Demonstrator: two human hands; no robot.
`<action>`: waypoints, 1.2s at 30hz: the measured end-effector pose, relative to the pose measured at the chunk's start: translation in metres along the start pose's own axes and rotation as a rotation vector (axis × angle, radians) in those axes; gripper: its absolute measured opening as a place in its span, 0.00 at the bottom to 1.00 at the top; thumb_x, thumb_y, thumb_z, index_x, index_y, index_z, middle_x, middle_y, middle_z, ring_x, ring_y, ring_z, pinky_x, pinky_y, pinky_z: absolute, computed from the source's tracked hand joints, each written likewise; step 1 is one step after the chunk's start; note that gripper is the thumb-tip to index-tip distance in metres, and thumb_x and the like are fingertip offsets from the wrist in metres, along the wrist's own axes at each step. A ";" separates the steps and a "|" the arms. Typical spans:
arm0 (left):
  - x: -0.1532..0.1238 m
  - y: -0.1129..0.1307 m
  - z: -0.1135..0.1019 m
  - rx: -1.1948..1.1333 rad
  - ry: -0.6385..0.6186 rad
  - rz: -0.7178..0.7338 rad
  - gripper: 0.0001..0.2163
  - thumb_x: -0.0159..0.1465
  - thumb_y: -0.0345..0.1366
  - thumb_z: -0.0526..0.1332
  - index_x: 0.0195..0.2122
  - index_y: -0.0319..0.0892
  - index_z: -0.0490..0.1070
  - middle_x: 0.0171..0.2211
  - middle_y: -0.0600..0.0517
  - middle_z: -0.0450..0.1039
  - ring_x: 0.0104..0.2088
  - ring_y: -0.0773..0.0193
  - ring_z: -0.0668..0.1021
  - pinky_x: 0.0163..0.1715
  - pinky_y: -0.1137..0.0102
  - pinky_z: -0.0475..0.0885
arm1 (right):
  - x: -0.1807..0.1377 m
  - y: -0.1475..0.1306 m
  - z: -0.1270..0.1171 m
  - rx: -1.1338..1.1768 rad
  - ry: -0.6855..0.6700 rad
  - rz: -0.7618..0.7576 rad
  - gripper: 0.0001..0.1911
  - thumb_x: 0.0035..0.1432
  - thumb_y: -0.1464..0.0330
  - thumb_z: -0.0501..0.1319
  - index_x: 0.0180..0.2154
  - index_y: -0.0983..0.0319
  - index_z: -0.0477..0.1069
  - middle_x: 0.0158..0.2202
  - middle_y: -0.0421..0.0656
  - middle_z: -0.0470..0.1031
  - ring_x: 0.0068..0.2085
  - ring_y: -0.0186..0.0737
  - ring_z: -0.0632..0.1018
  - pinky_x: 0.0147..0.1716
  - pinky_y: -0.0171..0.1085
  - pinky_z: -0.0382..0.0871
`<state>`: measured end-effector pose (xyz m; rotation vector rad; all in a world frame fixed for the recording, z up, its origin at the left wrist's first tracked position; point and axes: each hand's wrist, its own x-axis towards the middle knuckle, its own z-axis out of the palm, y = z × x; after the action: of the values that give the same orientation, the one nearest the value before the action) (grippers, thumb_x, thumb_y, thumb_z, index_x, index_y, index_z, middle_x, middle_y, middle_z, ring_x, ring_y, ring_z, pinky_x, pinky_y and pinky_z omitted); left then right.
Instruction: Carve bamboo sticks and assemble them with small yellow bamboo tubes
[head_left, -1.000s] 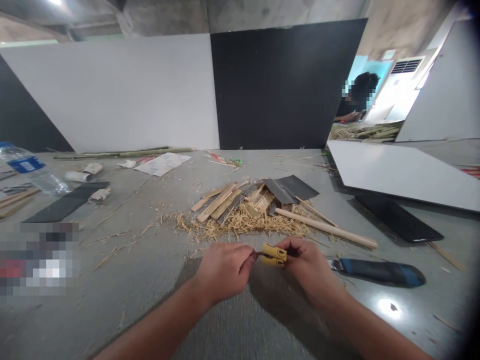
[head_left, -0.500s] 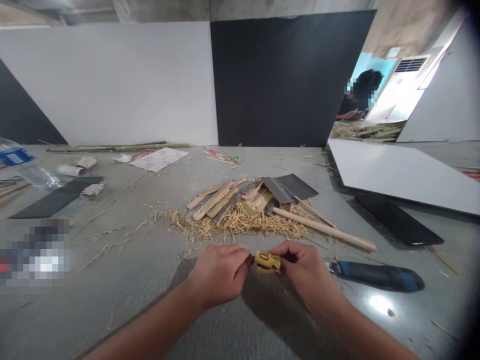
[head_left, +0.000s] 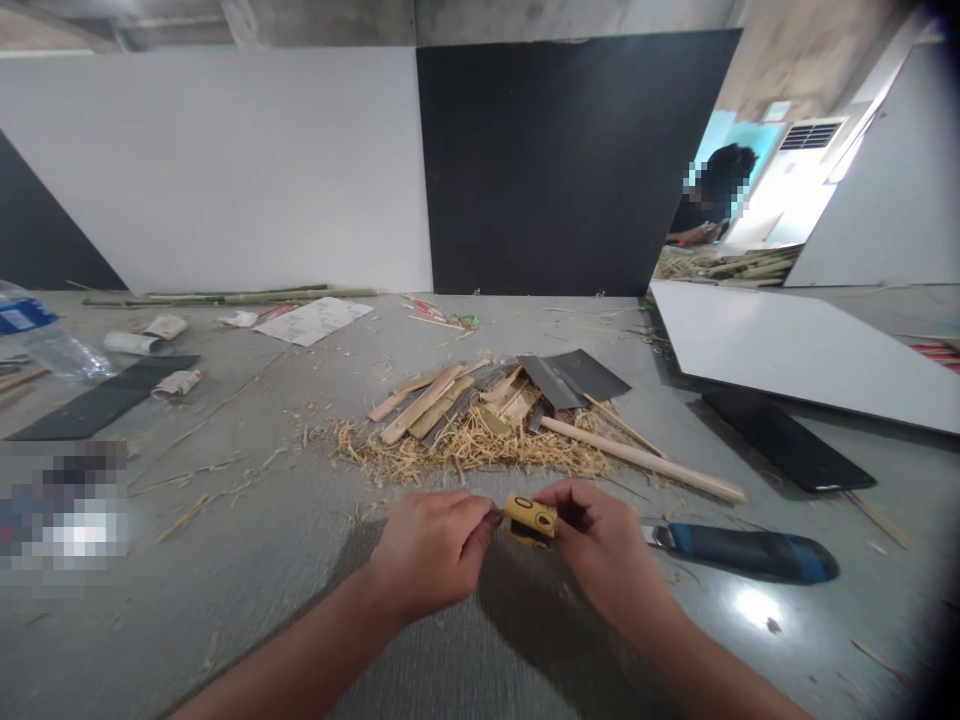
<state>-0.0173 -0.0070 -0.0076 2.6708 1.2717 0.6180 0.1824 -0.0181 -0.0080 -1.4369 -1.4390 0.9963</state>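
Head view, workbench seen from the near side. The left hand (head_left: 431, 550) and right hand (head_left: 600, 545) meet at the near centre of the grey table (head_left: 300, 600). Between them is a small yellow piece (head_left: 530, 517) with a dark oval mark. Each hand is closed in a pinch on it, the left thumb and forefinger at its left end, the right fingertips at its right end. The piece sits just above the table top, just in front of the heap of shavings (head_left: 465, 450).

Progress, judged from the layout: much cutting appears done. Split bamboo strips (head_left: 424, 400) lie on the heap, with a dark sheet (head_left: 574, 378) beyond them and a pale stick (head_left: 641, 460) running off to the right. A blue-handled utility knife (head_left: 742, 553) rests set down just right of the right hand. Whole bamboo poles (head_left: 232, 296) lie uncut along the far wall.

Also present: a plastic bottle (head_left: 37, 340) at the far left, a white board (head_left: 795, 350) and a black slab (head_left: 784, 440) at the right, and another person (head_left: 716, 195) at a separate bench far right.

Hard to make out: what the yellow piece is made of, and whether something thin runs from it into the left pinch. Its underside is hidden by the fingers. A patch at the near left is blurred out.
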 end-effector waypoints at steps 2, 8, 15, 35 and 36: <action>0.000 -0.001 -0.001 0.007 -0.019 -0.005 0.11 0.68 0.35 0.51 0.34 0.42 0.72 0.29 0.53 0.75 0.28 0.64 0.76 0.27 0.70 0.63 | 0.001 0.001 0.001 0.103 -0.065 -0.002 0.13 0.46 0.69 0.59 0.36 0.61 0.76 0.31 0.41 0.79 0.33 0.40 0.78 0.34 0.37 0.69; 0.001 -0.002 -0.002 0.024 -0.050 -0.006 0.12 0.68 0.36 0.50 0.36 0.43 0.73 0.29 0.53 0.76 0.29 0.62 0.77 0.28 0.69 0.65 | 0.003 0.000 0.003 0.189 -0.168 0.014 0.08 0.45 0.72 0.58 0.30 0.60 0.75 0.28 0.39 0.77 0.32 0.36 0.76 0.32 0.34 0.67; 0.001 0.000 -0.003 0.019 -0.053 0.002 0.13 0.68 0.36 0.50 0.36 0.42 0.74 0.29 0.52 0.76 0.29 0.63 0.76 0.28 0.70 0.66 | 0.000 -0.001 -0.001 0.056 -0.098 -0.060 0.02 0.45 0.72 0.60 0.24 0.61 0.72 0.24 0.38 0.74 0.28 0.35 0.72 0.28 0.34 0.63; 0.000 0.000 -0.004 -0.014 -0.076 0.008 0.09 0.64 0.31 0.53 0.36 0.43 0.74 0.29 0.53 0.76 0.27 0.64 0.75 0.27 0.71 0.65 | -0.001 -0.002 -0.002 0.014 -0.181 -0.114 0.10 0.46 0.75 0.56 0.29 0.61 0.74 0.29 0.40 0.77 0.32 0.38 0.75 0.33 0.36 0.66; 0.000 0.000 -0.004 -0.017 -0.068 0.008 0.09 0.64 0.31 0.54 0.36 0.43 0.74 0.29 0.53 0.76 0.27 0.64 0.75 0.27 0.71 0.65 | -0.002 -0.002 -0.002 0.004 -0.161 -0.104 0.08 0.47 0.74 0.57 0.29 0.61 0.74 0.28 0.41 0.76 0.32 0.38 0.75 0.32 0.36 0.66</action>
<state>-0.0191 -0.0073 -0.0042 2.6603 1.2334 0.5313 0.1834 -0.0201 -0.0055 -1.2893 -1.6098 1.0676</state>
